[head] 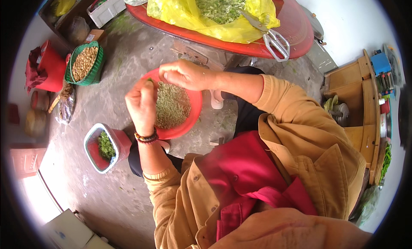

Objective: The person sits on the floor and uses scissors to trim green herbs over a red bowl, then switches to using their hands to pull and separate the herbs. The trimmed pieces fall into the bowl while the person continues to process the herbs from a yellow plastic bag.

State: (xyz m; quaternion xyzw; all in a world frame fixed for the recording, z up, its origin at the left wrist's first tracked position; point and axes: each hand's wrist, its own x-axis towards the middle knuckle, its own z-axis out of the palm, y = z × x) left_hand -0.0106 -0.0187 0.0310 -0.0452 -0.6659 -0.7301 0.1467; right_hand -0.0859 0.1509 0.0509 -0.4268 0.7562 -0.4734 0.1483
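Note:
My left hand (141, 99), with bracelets at the wrist, is closed over the left rim of a red plastic basin (195, 115). A bit of green plant matter (150, 79) shows at its fingertips. Close by on the right, my right hand (185, 75) is held over the basin's far edge with curled fingers; whether anything is pinched in it is hidden. Small pale-green pieces (172, 105) fill much of the basin. On the red table, steel scissors (268, 33) lie across the edge of a yellow plastic bag (206, 28) holding chopped green matter (222, 6).
A red bin with a pale rim (112, 165) holds greens at the left. Beyond it are a green basket of peanuts (84, 63), a red bucket (53, 70) and a clear plastic bag (66, 105). The red table (299, 39) stands ahead, a wooden cabinet (354, 136) to the right.

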